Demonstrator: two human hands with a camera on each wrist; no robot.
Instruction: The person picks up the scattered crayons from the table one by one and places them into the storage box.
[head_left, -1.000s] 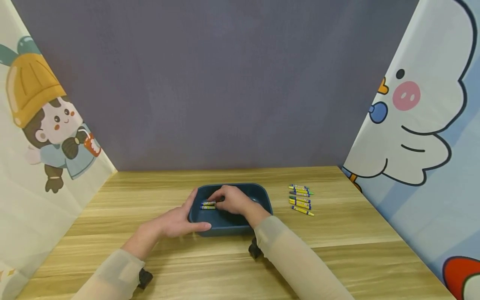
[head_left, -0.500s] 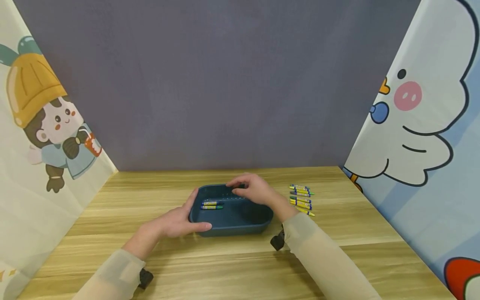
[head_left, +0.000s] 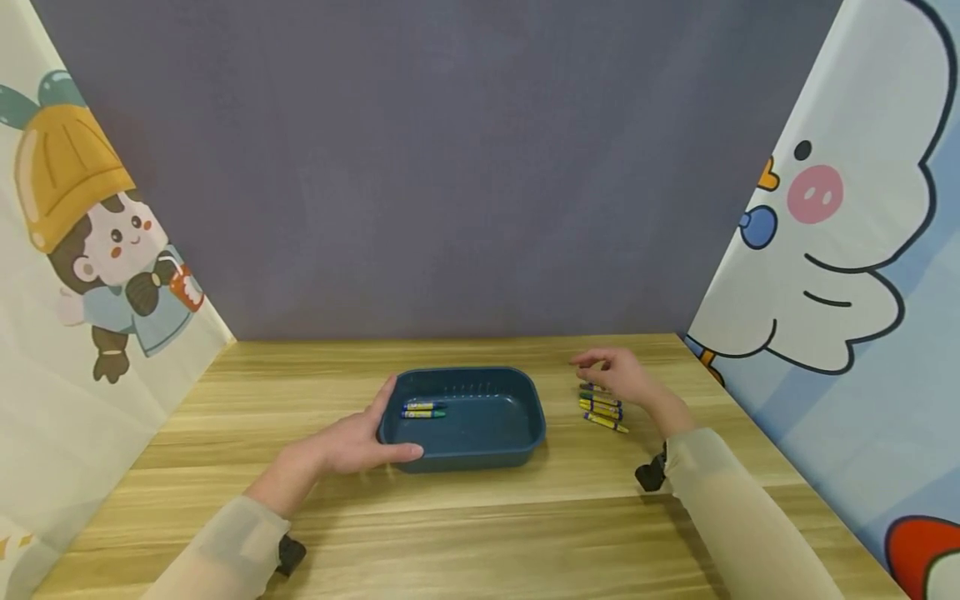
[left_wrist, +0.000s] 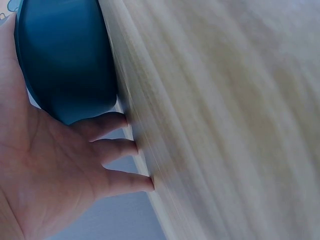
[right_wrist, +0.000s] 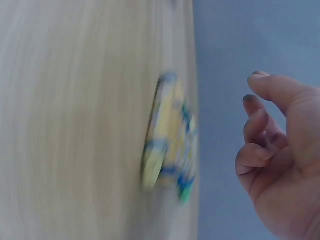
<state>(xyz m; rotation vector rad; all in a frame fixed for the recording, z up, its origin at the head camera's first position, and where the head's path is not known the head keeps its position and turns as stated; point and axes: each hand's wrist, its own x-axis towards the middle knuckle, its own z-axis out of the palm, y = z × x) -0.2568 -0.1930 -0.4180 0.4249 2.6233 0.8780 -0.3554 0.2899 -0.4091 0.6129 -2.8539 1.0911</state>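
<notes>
**Wooden tabletop: right hand above a row of crayons**

Nearest, a pale left sleeve and right sleeve come in over the table edge.

Left hand at the left end of a dark blue tray: thumb along the near rim, the other fingers spread wide and straight around the end.

Two crayons lie in the tray at its left: a green-tipped crayon nearer, a dark-tipped crayon just behind, roughly parallel, tips to the right.

Right of the tray, apart from it, is the row on bare table. Its nearest crayon lies slanted; the far end is partly hidden by the right hand. Its fingers are loosely bent, thumb and index a little apart, nothing held; the right wrist view, blurred, shows them clear of the crayons.

Risks, as judged: row members lie so close that a pinch could catch two or knock a neighbour rolling. A hand covering the far end may cause a misjudged grip. Extra left-thumb pressure could tip or shift the tray, rolling the pair inside.

Beyond: grey backdrop, flanked by a left cartoon panel and right cartoon panel.
</notes>
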